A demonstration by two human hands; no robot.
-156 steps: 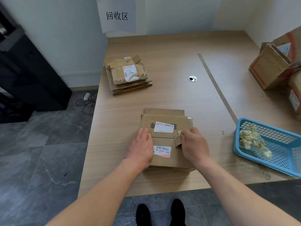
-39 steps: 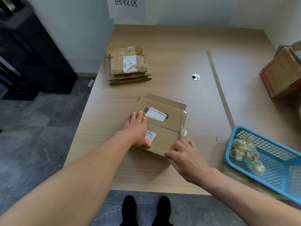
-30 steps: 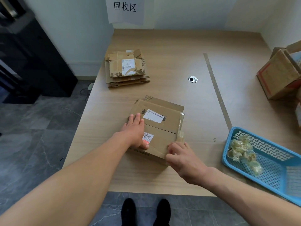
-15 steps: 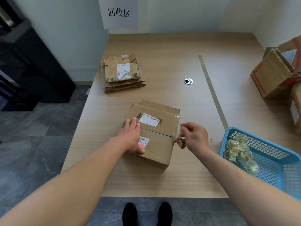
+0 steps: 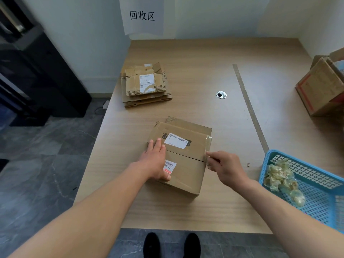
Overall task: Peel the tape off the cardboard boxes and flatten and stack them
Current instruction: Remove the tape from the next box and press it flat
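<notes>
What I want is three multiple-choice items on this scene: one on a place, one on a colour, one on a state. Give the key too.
1. Where does the stack of flattened boxes lie? A. On the table's far left part. B. Under the table. C. On the floor.
2. What colour is the basket? A. Red. B. Blue. C. Green.
3. How is the left hand on the box? A. Flat on its top. B. Curled round a flap. C. Not touching it.
1 A: the stack sits by the table's left edge. 2 B: its mesh is blue. 3 A: the fingers lie straight on the top.
</notes>
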